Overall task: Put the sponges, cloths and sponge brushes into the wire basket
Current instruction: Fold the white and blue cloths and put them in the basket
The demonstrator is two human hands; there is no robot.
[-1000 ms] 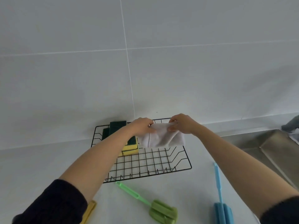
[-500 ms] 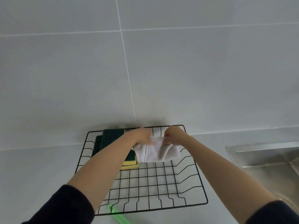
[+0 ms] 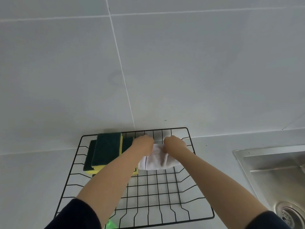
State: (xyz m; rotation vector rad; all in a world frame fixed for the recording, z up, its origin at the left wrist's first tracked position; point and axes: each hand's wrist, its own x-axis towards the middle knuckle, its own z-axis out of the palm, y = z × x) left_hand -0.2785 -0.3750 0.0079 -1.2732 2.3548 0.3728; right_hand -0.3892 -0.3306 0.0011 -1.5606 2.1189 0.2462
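A black wire basket [image 3: 203,195] sits on the pale counter against the tiled wall. Yellow sponges with dark green tops [image 3: 106,150] are stacked in its far left corner. A folded white cloth [image 3: 156,161] lies low in the basket's far right part, held at its far edge by both hands. My left hand [image 3: 143,143] grips the cloth's left end and my right hand [image 3: 174,144] grips the right end. A bit of a green sponge brush [image 3: 111,224] shows under the basket's near rim; the rest of it is out of view.
A steel sink [image 3: 277,177] with a drain [image 3: 289,214] lies to the right of the basket. The grey tiled wall [image 3: 148,63] rises directly behind the basket. Bare counter lies to the left.
Both hands have carried the cloth down and further into the basket's far right part. The view has drawn closer, so the blue and green brushes have dropped out of view.
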